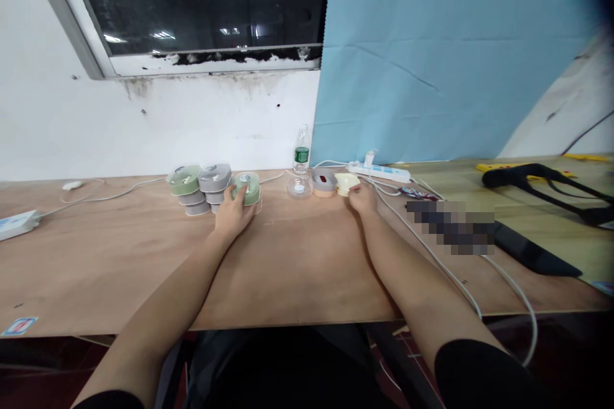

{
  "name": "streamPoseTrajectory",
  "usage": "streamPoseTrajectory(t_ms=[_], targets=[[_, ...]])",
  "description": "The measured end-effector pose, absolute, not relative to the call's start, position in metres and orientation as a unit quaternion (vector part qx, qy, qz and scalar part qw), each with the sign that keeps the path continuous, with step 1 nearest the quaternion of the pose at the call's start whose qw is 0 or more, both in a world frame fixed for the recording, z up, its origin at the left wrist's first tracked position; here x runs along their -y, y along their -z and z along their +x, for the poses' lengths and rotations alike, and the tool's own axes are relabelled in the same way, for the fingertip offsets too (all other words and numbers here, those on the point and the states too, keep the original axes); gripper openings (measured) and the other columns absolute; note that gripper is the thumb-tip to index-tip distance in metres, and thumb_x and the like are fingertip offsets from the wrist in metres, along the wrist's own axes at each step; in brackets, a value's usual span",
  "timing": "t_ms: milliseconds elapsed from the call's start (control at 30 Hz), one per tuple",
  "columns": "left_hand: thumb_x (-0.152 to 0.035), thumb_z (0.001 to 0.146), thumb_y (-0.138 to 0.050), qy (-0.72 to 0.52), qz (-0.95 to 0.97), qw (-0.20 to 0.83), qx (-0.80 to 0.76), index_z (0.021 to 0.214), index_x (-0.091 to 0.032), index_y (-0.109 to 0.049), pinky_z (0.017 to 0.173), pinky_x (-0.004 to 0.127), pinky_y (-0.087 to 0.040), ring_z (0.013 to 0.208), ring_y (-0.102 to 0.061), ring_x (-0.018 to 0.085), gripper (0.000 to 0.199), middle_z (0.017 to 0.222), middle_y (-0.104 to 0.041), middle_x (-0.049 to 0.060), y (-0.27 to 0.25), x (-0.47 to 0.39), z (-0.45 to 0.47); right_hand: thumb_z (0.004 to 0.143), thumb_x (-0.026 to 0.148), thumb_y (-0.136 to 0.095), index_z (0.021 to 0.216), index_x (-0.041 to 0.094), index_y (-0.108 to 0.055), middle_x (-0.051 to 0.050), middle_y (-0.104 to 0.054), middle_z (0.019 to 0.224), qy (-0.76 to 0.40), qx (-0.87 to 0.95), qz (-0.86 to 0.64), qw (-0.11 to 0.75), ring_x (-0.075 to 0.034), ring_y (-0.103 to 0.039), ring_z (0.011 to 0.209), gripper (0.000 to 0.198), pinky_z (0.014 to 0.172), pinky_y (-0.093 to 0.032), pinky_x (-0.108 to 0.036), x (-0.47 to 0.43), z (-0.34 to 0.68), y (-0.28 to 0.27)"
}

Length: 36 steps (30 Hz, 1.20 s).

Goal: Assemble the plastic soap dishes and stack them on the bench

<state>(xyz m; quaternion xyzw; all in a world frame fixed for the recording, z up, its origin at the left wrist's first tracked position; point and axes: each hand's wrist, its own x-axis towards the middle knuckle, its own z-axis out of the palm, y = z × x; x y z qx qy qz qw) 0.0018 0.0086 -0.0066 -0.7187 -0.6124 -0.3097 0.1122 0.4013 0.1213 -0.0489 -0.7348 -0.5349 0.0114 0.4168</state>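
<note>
My left hand (232, 212) grips a small green container (248, 186) with a clear-looking lid, its fingers over the left side and top. Just left of it stand two stacks of similar containers: a grey stack (214, 179), and one topped by a green container (185, 180). My right hand (364, 197) is closed on the right edge of a pale yellow, low piece (346, 183); the fingers partly cover it. Touching or nearly touching that piece is a grey container (323, 181) with a dark red spot on top. Left of this sits a clear round lid or dish (299, 188).
A clear bottle with a green label (302, 152) stands by the wall. Behind my right hand lies a white power strip (381, 170), with cables running forward. Farther right are a dark flat device (535, 249) and a black frame-like object (542, 188). Another strip (20, 223) lies far left.
</note>
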Motion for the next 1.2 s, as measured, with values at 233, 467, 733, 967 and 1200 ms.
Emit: streamPoseTrajectory(t_ms=[233, 467, 733, 967, 1200], targets=[[-0.047, 0.083, -0.056, 0.309, -0.706, 0.097, 0.630, 0.132, -0.025, -0.044, 0.078, 0.042, -0.054, 0.100, -0.063, 0.029, 0.055, 0.144, -0.033, 0.015, 0.006, -0.010, 0.000, 0.065, 0.017, -0.050, 0.071, 0.015, -0.064, -0.012, -0.063, 0.089, -0.001, 0.544, -0.724, 0.423, -0.026, -0.057, 0.090, 0.016, 0.088, -0.044, -0.041, -0.124, 0.403, 0.051], [-0.051, 0.084, -0.053, 0.302, -0.704, 0.085, 0.637, 0.142, -0.025, -0.032, 0.079, 0.041, -0.053, 0.107, -0.060, 0.031, 0.067, 0.144, -0.035, 0.016, 0.005, -0.009, -0.002, 0.060, 0.014, -0.050, 0.085, 0.014, -0.064, -0.011, -0.061, 0.099, 0.004, 0.559, -0.692, 0.457, -0.027, -0.054, 0.100, 0.029, 0.096, -0.040, -0.044, -0.128, 0.408, 0.057], [-0.057, 0.079, -0.058, 0.300, -0.688, 0.071, 0.657, 0.137, -0.030, -0.040, 0.079, 0.044, -0.053, 0.098, -0.064, 0.031, 0.066, 0.149, -0.031, 0.013, 0.006, -0.010, 0.000, 0.063, 0.016, -0.052, 0.115, 0.012, -0.056, -0.015, -0.059, 0.112, 0.002, 0.531, -0.698, 0.481, -0.028, -0.052, 0.105, 0.052, 0.096, -0.040, -0.043, -0.124, 0.404, 0.055], [-0.057, 0.077, -0.062, 0.340, -0.721, 0.077, 0.599, 0.130, -0.027, -0.048, 0.082, 0.038, -0.053, 0.105, -0.061, 0.028, 0.063, 0.146, -0.036, 0.010, 0.004, -0.006, 0.002, 0.076, 0.020, -0.044, 0.120, 0.010, -0.050, -0.018, -0.053, 0.118, 0.144, 0.528, -0.622, 0.561, -0.029, -0.044, 0.116, 0.045, 0.102, -0.034, -0.045, -0.109, 0.386, 0.035], [-0.061, 0.076, -0.061, 0.316, -0.835, 0.048, 0.448, 0.128, -0.023, -0.050, 0.090, 0.036, -0.050, 0.112, -0.057, 0.026, 0.065, 0.143, -0.042, 0.010, 0.009, -0.002, 0.006, 0.085, 0.028, -0.044, 0.115, 0.014, -0.054, -0.015, -0.058, 0.113, 0.185, 0.648, -0.508, 0.536, -0.028, -0.050, 0.110, 0.034, 0.097, -0.038, -0.044, -0.094, 0.344, 0.021]])
